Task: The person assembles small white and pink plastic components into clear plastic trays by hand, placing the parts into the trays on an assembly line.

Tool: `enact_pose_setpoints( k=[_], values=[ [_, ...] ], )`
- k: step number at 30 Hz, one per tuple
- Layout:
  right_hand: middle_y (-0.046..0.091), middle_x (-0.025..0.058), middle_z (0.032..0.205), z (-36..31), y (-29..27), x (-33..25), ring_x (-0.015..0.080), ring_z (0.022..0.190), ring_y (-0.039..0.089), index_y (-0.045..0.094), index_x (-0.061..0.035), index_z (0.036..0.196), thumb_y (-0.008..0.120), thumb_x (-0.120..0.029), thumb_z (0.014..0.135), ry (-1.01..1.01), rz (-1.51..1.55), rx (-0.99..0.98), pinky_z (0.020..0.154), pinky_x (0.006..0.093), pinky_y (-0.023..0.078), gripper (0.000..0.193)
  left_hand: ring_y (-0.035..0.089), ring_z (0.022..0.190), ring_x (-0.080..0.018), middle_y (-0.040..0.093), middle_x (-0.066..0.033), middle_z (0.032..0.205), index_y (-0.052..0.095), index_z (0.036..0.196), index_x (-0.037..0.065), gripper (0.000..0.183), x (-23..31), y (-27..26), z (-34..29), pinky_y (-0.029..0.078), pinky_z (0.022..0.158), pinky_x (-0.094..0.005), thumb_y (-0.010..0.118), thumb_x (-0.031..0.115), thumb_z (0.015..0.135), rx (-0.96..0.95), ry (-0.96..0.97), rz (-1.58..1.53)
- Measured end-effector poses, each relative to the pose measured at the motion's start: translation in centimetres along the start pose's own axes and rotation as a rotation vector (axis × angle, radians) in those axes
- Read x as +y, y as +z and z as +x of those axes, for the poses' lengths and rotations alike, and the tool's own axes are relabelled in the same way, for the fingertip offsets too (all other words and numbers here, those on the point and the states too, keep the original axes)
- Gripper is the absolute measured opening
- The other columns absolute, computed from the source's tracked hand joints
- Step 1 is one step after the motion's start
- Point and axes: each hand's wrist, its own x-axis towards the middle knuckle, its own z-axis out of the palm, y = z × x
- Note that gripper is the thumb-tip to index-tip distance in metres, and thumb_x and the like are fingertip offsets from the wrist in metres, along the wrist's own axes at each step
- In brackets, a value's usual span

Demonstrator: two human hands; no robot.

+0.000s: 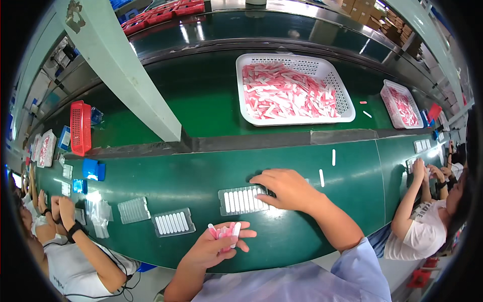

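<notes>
My left hand (pixel 214 246) is closed around a bunch of small pink-and-white sticks (pixel 227 232), held over the table's near edge. My right hand (pixel 287 189) reaches over the right end of a clear plastic tray (pixel 223 208). Its thumb and forefinger are apart at the tray, with no stick visible between them; the other fingers are partly hidden. White sticks (pixel 241 200) lie side by side in that tray. Left of it rests a second clear tray (pixel 189 219) filled with white sticks. Farther left is a clear tray (pixel 133 210) with no sticks visible in it.
Beyond a raised ledge (pixel 241 141) stands a white basket (pixel 241 108) heaped with pink-and-white sticks. Two loose white sticks (pixel 322 177) lie right of my hand. Plastic bags (pixel 100 219) and a blue box (pixel 91 169) sit left. A post (pixel 126 75) rises ahead. Co-workers sit both sides.
</notes>
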Motion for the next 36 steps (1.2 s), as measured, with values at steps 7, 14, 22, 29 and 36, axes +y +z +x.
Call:
enact_pose_setpoints(
  k=[7,14,22,29,36],
  values=[
    [0.055,0.0065,0.070,-2.4,0.0,-5.8,0.0248,0.066,0.059,0.075,-0.0083,0.105,0.077,-0.020,0.088,0.200,0.474,-0.175,0.061,0.0394,0.048,0.020,0.073,0.100,-0.0246,0.065,-0.0199,0.132,0.039,0.154,0.000,0.053,-0.1,1.8,1.2,0.037,0.051,-0.0217,0.055,0.001,0.104,0.006,0.045,0.238],
    [0.053,0.0060,0.068,-4.0,0.9,-5.3,0.0239,0.064,0.057,0.076,-0.0084,0.101,0.077,-0.014,0.088,0.236,0.542,-0.107,0.059,0.0384,0.046,0.014,0.074,0.106,-0.0282,0.066,-0.0160,0.125,0.012,0.165,0.011,0.070,-0.4,2.5,1.6,0.042,0.050,-0.0240,0.050,0.003,0.107,-0.011,0.172,0.382],
    [0.048,0.0015,0.071,-3.7,-1.0,-4.2,0.0211,0.062,0.052,0.074,-0.0107,0.098,0.077,-0.014,0.089,-0.341,0.159,0.091,0.058,0.0380,0.044,0.010,0.068,0.071,-0.0182,0.071,-0.0145,0.101,0.059,0.128,-0.003,0.027,0.4,2.1,1.0,0.034,0.046,-0.0231,0.055,0.013,0.107,-0.044,-0.066,0.176],
    [0.064,0.0024,0.085,-4.4,-0.8,-4.7,0.0191,0.065,0.057,0.074,-0.0113,0.107,0.078,-0.011,0.086,0.127,0.430,-0.053,0.060,0.0324,0.049,0.022,0.055,0.059,-0.0073,0.071,-0.0055,0.089,0.068,0.114,-0.003,0.028,-0.1,4.0,1.1,0.036,0.047,-0.0217,0.053,0.019,0.109,0.204,0.207,0.630],
    [0.067,0.0040,0.082,-5.3,0.8,-5.1,0.0142,0.064,0.059,0.077,-0.0101,0.106,0.076,-0.011,0.090,0.187,0.677,-0.058,0.059,0.0306,0.049,0.016,0.065,0.067,-0.0096,0.074,-0.0105,0.104,0.063,0.122,-0.003,0.025,0.2,3.9,1.4,0.035,0.045,-0.0206,0.054,0.016,0.108,0.149,0.098,0.498]
  ],
)
